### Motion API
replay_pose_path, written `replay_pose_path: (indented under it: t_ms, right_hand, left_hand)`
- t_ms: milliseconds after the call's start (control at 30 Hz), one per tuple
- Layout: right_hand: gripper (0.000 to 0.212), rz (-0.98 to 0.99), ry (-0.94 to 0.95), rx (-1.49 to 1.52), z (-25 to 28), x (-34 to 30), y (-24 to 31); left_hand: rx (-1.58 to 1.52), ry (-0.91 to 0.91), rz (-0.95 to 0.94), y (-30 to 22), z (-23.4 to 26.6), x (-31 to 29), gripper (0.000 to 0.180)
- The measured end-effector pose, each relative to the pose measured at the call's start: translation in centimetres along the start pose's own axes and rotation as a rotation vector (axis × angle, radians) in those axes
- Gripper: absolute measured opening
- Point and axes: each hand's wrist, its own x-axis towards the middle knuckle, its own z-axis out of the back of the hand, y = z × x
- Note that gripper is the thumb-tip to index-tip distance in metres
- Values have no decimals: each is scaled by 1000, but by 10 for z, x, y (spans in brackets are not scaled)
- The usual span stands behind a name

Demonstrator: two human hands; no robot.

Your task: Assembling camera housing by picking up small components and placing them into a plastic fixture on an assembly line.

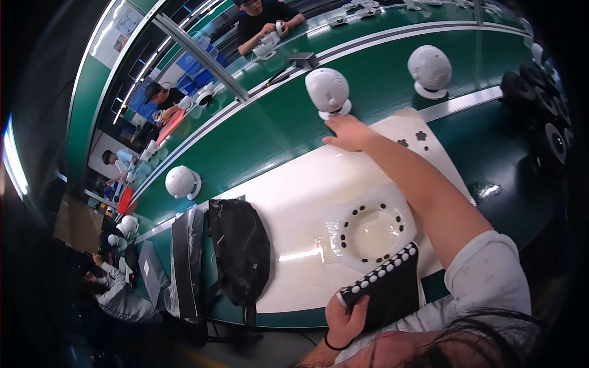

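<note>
By one white device (327, 89) are right fingers (338, 122), grip impossible to tell, while left fingers (361, 307) hold one dotted black sheet (392, 288).

I see a strip light (15, 159) glaring far left of the left grip (345, 319); shine streaks the mat (300, 221) beyond it; edges bend, blackening.

On your left, a black bag (239, 254) lies partly over the white mat (294, 214) on the green surface (503, 153), beside a long black tray-like thing (186, 264). Round black pieces (555, 144) cluster at your far right. Ahead of you sit a grey box (304, 60) and, beyond it, a co-worker in black (253, 27).
</note>
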Motion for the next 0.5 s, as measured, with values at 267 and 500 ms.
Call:
replay_pose_path:
  t_ms: [267, 500]
  right_hand:
    - [61, -162, 24, -11, 0, 15, -1]
    - [24, -11, -637, -129, 6, -11, -21]
  left_hand:
    - [31, 5, -44, -3, 4, 6, 14]
    - [-56, -21, 9, -1, 5, 2, 19]
